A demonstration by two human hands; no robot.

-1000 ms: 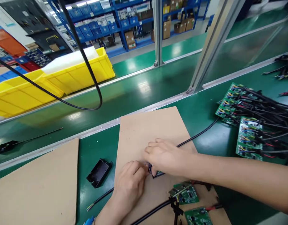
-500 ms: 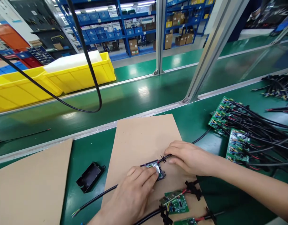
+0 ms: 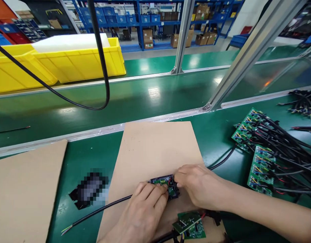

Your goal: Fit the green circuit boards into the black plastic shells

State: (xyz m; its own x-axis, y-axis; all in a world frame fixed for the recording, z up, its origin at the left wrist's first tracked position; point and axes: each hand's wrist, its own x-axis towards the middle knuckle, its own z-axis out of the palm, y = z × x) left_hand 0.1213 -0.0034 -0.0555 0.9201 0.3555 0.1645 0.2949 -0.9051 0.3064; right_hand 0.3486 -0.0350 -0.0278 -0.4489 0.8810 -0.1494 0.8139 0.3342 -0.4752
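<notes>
A flat rectangular sheet of brown cardboard (image 3: 155,148) lies on a green tabletop (image 3: 216,135), and every place here is given from that sheet. Near its front edge rests a small black plastic housing with a green circuit board inside (image 3: 165,184), and both bare hands meet over it. The left hand (image 3: 142,211) reaches in from the front, its fingertips (image 3: 162,189) pressing down on the housing's near left side; its grip is a flat press rather than a closed grasp. The right hand (image 3: 198,185) comes in from the right, fingers curled with their tips against the housing's right end, where a thin black cable (image 3: 222,160) leaves and curves off the sheet's right edge onto the tabletop; whether this grip pinches the housing or the cable cannot be told. Another black cable with bared wire ends (image 3: 94,212) runs from under the left hand off the sheet's left front corner. At the sheet's front right, partly over its edge, lies a loose green circuit board with red and black leads (image 3: 189,226). To the right of the sheet, well apart, sits a heap of green circuit boards tangled with black wires (image 3: 262,148). To the left, across a strip of bare tabletop, lies a second brown cardboard sheet (image 3: 23,189). Beyond the sheet's far edge runs a glossy green conveyor belt (image 3: 145,98), and past that stand two yellow plastic bins (image 3: 76,62).
</notes>
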